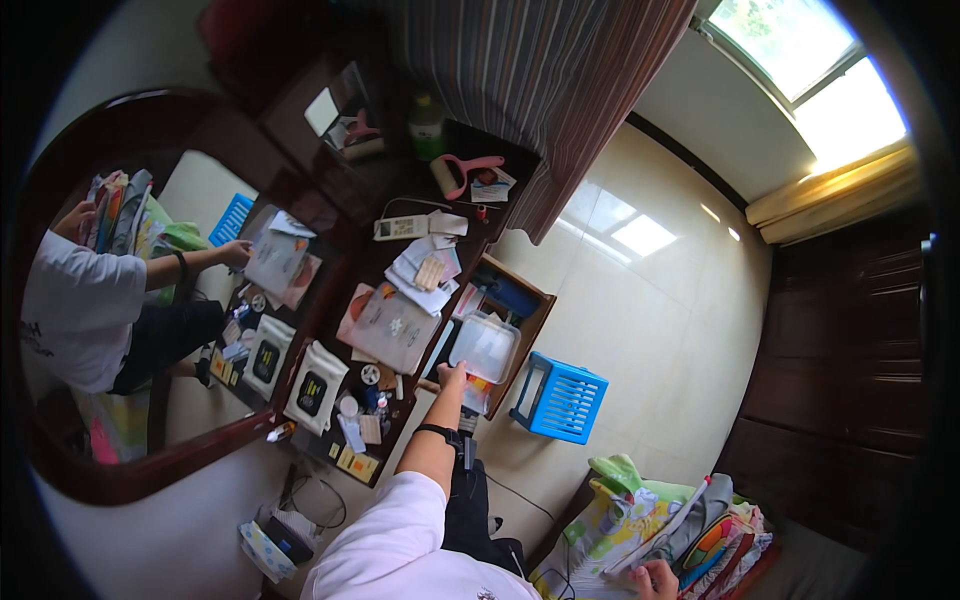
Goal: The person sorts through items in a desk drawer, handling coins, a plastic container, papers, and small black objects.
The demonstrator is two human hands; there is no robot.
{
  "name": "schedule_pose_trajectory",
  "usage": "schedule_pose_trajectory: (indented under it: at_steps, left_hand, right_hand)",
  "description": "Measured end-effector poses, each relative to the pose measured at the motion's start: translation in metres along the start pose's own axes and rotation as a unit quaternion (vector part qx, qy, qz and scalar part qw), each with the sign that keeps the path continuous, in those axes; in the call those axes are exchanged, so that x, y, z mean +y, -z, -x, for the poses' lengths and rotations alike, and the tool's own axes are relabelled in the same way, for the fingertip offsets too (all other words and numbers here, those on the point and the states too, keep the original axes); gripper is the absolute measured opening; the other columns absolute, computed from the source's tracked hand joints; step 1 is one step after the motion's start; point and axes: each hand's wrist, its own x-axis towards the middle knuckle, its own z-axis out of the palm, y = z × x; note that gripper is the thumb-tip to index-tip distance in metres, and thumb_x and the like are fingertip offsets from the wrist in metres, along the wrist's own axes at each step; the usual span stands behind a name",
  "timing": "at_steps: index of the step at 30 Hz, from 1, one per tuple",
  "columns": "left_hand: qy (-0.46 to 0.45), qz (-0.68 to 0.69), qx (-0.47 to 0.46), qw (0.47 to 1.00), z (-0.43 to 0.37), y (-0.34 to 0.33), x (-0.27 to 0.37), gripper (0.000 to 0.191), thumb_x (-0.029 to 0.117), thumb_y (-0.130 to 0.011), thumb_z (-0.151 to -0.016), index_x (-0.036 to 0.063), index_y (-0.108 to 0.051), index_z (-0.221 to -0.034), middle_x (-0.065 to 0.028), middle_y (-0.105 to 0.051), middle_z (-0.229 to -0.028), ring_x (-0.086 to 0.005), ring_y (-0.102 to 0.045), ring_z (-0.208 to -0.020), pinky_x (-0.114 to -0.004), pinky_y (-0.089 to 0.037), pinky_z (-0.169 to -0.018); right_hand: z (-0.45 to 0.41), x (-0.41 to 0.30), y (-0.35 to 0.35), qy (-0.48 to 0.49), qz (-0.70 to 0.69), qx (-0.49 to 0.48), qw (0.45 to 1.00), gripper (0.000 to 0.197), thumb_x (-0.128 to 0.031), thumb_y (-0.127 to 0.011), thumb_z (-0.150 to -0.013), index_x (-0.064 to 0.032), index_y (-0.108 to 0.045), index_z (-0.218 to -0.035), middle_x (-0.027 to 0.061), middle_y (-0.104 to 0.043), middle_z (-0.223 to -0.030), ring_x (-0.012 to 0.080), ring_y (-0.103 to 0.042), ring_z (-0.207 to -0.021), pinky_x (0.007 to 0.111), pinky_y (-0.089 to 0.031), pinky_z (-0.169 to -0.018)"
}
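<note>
With the fingers of my left hand [452, 374] I grip the near edge of a translucent plastic box [486, 346]. The box lies level in or just over an open wooden drawer [541, 318]. Beneath and around it are a dark blue item [513, 295], papers and an orange-and-red packet [478, 384]. My right hand [655, 580] is low at the bottom edge, partly cut off, its fingers loosely bent with nothing visible in them. It is nearest to a pile of folded cloths [675, 525]; whether it touches them is unclear.
A dark dressing table [390, 450] holds papers [424, 277], a wet-wipes pack [315, 386], a pink lint roller [469, 174], a remote control [401, 227] and a green bottle [426, 127]. Its mirror [187, 300] stands left. A blue plastic stool [566, 397] stands beside the drawer.
</note>
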Motion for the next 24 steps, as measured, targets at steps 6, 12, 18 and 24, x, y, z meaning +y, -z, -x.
schedule_pose_trajectory:
  at_steps: [6,12,18,24]
  left_hand:
    - [-0.056,-0.185,0.029,0.981,-0.040,-0.029,-0.020,0.058,0.024,-0.066,-0.083,-0.0029,-0.048,-0.131,-0.0262,-0.057,-0.129,-0.0387,-0.057,-0.120,-0.044,-0.045,-0.103]
    - [-0.039,-0.020,-0.065,0.997,-0.029,-0.034,-0.005,0.040,0.000,-0.060,-0.085,0.0023,-0.054,-0.124,-0.0157,-0.059,-0.120,-0.0315,-0.064,-0.102,-0.040,-0.063,-0.071]
    - [-0.040,0.061,-0.137,0.988,0.027,-0.010,0.026,0.032,-0.004,-0.056,-0.086,-0.0064,-0.055,-0.118,-0.0170,-0.062,-0.111,-0.0309,-0.067,-0.096,-0.045,-0.063,-0.080]
    - [-0.044,0.174,-0.228,0.957,0.137,0.039,0.027,0.034,-0.001,-0.059,-0.087,-0.0047,-0.055,-0.121,-0.0154,-0.065,-0.110,-0.0303,-0.068,-0.097,-0.044,-0.062,-0.081]
  right_hand:
    - [-0.045,-0.040,0.007,-0.055,0.080,-0.024,0.995,0.009,-0.006,-0.060,-0.097,0.0005,-0.060,-0.103,0.0029,-0.063,-0.088,0.0090,-0.057,-0.081,0.024,-0.048,-0.070]
    - [-0.069,-0.008,0.011,-0.086,0.052,-0.027,0.995,0.011,-0.002,-0.059,-0.096,0.0039,-0.059,-0.105,0.0047,-0.062,-0.090,0.0110,-0.058,-0.082,0.024,-0.048,-0.072]
    - [-0.103,-0.031,0.037,0.013,0.088,-0.041,0.995,0.011,-0.006,-0.062,-0.092,0.0039,-0.060,-0.088,0.0100,-0.069,-0.077,0.0171,-0.067,-0.070,0.029,-0.051,-0.063]
    - [-0.133,0.001,0.073,0.141,0.115,-0.070,0.981,0.008,-0.007,-0.067,-0.088,-0.0007,-0.062,-0.089,0.0121,-0.068,-0.079,0.0233,-0.068,-0.071,0.032,-0.051,-0.063]
